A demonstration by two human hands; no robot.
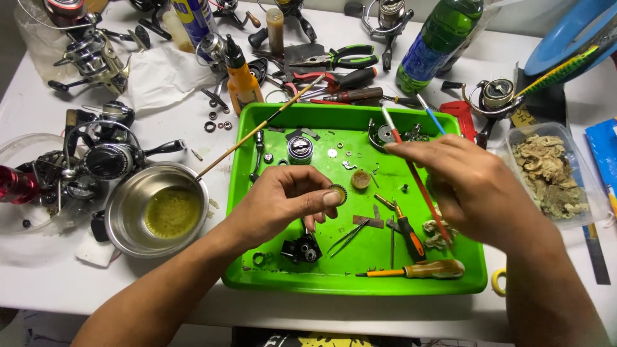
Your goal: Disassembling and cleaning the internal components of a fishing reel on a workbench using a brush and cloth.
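You're pinching a small round gear [338,193] between the thumb and fingertips of your left hand [283,200], holding it up over the middle of the green tray [450,283]. Your right hand [472,193] is gripping a thin red-handled brush [411,170] that's slanting across your palm, tip pointing up and away, near the gear but not touching it. Under your hands the tray is carrying a black reel body [302,247], tweezers [347,236], a wooden-handled screwdriver [418,270], a smaller black-and-orange screwdriver [407,232] and a silver spool [299,149]. Sitting just left of the tray is a steel bowl [128,212] with yellowish liquid, a long stick [257,128] leaning out of it. A green bottle [437,38] is standing beyond the tray.
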